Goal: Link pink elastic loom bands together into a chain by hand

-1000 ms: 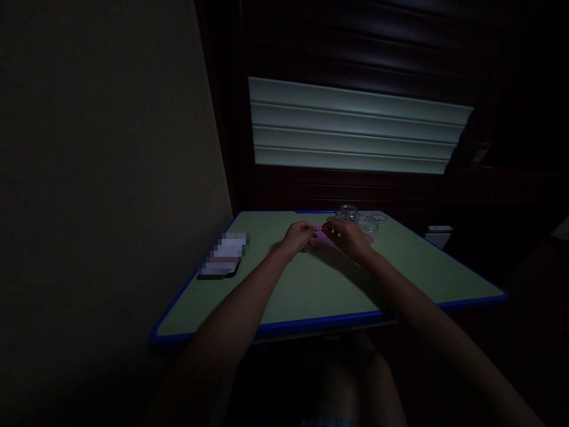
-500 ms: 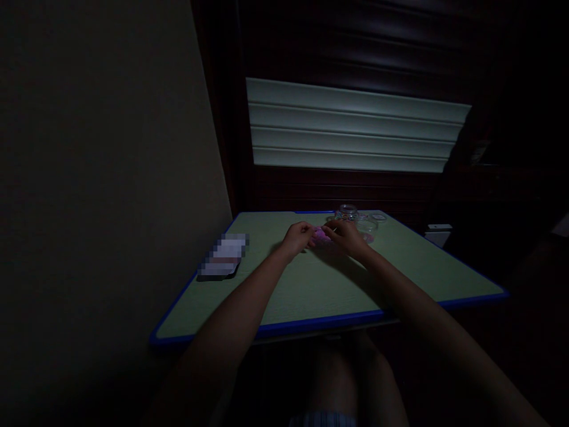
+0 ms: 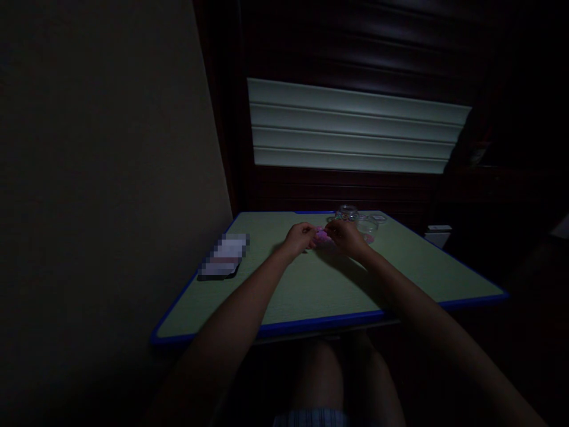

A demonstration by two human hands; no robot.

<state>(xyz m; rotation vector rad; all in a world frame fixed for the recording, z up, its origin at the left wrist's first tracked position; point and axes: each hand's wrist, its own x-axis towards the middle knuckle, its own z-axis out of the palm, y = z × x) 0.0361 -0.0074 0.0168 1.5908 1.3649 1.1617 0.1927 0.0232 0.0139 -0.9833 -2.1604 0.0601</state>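
Note:
A small pink-purple item (image 3: 322, 236) is between my two hands above the far middle of the table; it is too small and dim to name its kind. My left hand (image 3: 300, 239) is closed in a pinch at its left side. On the other side, the fingers of my right hand (image 3: 347, 237) are pinched together by its upper right edge, and what lies between them is hidden. Just beyond my right hand stands a clear jar (image 3: 347, 212) with small colourful pieces in it. Beside it, a clear round container (image 3: 368, 228) has some pink bits inside.
The pale green table (image 3: 293, 296) has a blue rim. A blurred, flat whitish object (image 3: 224, 256) lies at its left edge. A clear round lid (image 3: 378, 218) rests near the far right edge. A wall (image 3: 133, 178) borders the left side.
My right fingers have shifted very slightly up and to the right along the pink-purple item. My left hand stays nearly still, and my legs under the table have moved a little left.

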